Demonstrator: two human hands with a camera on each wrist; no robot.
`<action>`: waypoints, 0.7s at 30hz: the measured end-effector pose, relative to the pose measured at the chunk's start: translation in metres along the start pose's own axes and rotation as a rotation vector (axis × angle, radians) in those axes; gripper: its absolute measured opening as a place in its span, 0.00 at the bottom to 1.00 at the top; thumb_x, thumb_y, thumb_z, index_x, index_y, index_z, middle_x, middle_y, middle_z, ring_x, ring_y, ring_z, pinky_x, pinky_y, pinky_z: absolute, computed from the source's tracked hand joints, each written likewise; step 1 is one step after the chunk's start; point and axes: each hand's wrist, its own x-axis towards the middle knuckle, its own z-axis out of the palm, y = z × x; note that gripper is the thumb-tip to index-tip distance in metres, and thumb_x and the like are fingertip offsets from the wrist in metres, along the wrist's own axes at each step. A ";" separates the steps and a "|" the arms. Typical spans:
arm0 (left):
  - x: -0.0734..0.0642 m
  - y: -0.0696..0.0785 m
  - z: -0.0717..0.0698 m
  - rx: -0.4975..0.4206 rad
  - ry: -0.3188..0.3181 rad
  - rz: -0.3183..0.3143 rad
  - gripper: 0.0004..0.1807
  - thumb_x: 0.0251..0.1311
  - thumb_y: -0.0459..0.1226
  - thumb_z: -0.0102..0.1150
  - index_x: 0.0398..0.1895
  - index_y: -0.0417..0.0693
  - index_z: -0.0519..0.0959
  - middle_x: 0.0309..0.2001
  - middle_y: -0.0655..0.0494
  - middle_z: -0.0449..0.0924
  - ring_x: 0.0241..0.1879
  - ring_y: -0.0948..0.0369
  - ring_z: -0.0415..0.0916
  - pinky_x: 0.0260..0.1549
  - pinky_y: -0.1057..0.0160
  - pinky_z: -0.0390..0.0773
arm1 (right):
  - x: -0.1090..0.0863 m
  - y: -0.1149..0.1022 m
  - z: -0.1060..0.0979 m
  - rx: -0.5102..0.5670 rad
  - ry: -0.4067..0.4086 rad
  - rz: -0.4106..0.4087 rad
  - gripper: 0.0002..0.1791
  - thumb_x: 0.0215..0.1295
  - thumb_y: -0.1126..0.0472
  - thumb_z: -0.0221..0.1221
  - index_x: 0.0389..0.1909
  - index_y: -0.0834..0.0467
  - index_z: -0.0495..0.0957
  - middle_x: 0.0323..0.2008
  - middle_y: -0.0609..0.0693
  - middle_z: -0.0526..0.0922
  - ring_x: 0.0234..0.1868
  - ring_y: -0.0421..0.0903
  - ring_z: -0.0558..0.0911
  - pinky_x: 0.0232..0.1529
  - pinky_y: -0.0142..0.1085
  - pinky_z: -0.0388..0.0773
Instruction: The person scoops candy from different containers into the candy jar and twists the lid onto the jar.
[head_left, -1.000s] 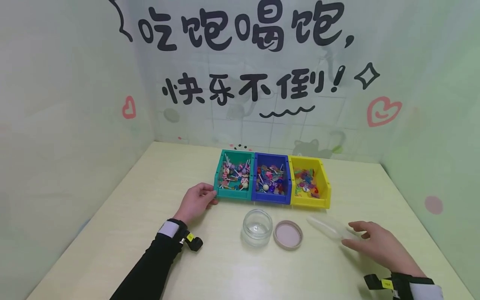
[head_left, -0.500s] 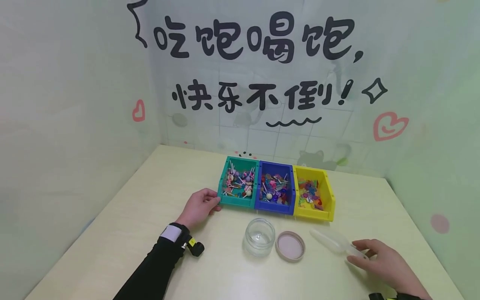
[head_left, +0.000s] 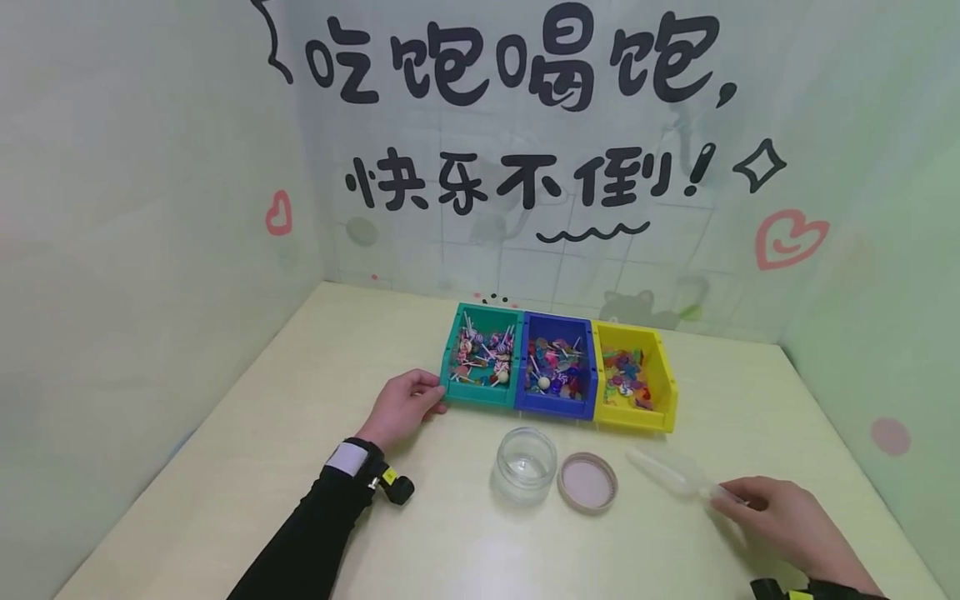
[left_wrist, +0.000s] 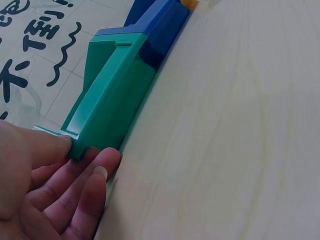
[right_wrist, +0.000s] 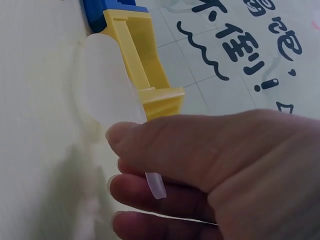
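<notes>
Three bins stand joined in a row on the pale surface (head_left: pixel 450 542), near the wall with the big lettering. The green bin (head_left: pixel 480 397) has tiny lollipops heaped in it, many with striped heads, their white sticks poking every which way. Next to it, the blue bin (head_left: pixel 555 407) holds a busier jumble of coloured bits, a few sticks and one pale ball among them. In the yellow bin (head_left: pixel 633 419), bright translucent pieces lie in a loose patch with yellow floor showing around them.

In front, a clear jar (head_left: pixel 527 487) stands upright, uncovered, with its round lid (head_left: pixel 588 483) lying flat just beside it.

The person's left grip (head_left: pixel 405 407) is closed on the green bin's near outer corner, thumb on the edge. The right grip (head_left: pixel 795 517) pinches the handle of a milky scoop (head_left: pixel 667 472), whose wide end points toward the yellow bin; I can't tell whether it touches the surface.
</notes>
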 end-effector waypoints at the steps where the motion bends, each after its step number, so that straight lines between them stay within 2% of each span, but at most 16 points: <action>1: 0.001 0.000 0.001 -0.001 -0.002 0.001 0.14 0.82 0.38 0.61 0.60 0.38 0.81 0.47 0.44 0.90 0.41 0.58 0.91 0.44 0.62 0.89 | 0.000 0.000 -0.001 0.003 -0.002 0.003 0.35 0.73 0.36 0.68 0.60 0.64 0.87 0.52 0.57 0.92 0.47 0.47 0.84 0.45 0.43 0.86; 6: 0.002 -0.001 0.002 -0.014 0.003 0.001 0.13 0.81 0.38 0.62 0.59 0.38 0.82 0.46 0.44 0.90 0.41 0.58 0.92 0.44 0.63 0.90 | -0.003 0.000 -0.002 0.056 -0.015 -0.002 0.34 0.75 0.36 0.67 0.60 0.64 0.87 0.45 0.51 0.91 0.42 0.45 0.83 0.40 0.39 0.84; 9: 0.002 -0.002 0.003 -0.012 0.008 -0.001 0.13 0.81 0.38 0.62 0.58 0.38 0.82 0.46 0.45 0.91 0.40 0.58 0.92 0.43 0.63 0.90 | -0.006 0.001 -0.002 0.105 -0.017 -0.016 0.28 0.78 0.38 0.64 0.55 0.60 0.87 0.36 0.47 0.87 0.34 0.43 0.80 0.34 0.35 0.78; 13: 0.002 -0.003 0.004 -0.008 0.011 0.001 0.13 0.81 0.38 0.62 0.58 0.38 0.82 0.45 0.45 0.91 0.40 0.58 0.92 0.43 0.64 0.89 | -0.011 0.002 -0.005 0.182 -0.026 -0.027 0.22 0.83 0.41 0.59 0.48 0.57 0.86 0.29 0.48 0.82 0.27 0.43 0.78 0.30 0.34 0.75; 18: 0.002 -0.003 0.004 -0.006 0.010 0.006 0.13 0.81 0.38 0.62 0.59 0.38 0.82 0.45 0.45 0.91 0.41 0.58 0.91 0.44 0.63 0.89 | -0.017 -0.006 -0.013 0.341 -0.054 -0.023 0.22 0.88 0.49 0.54 0.54 0.64 0.85 0.31 0.47 0.83 0.28 0.42 0.77 0.29 0.33 0.75; 21: 0.003 -0.003 0.003 -0.006 0.006 0.008 0.13 0.82 0.39 0.61 0.59 0.38 0.81 0.46 0.45 0.91 0.41 0.58 0.91 0.45 0.63 0.89 | -0.022 -0.018 -0.022 0.434 -0.054 -0.038 0.23 0.89 0.51 0.53 0.58 0.68 0.83 0.32 0.46 0.83 0.29 0.41 0.77 0.30 0.32 0.75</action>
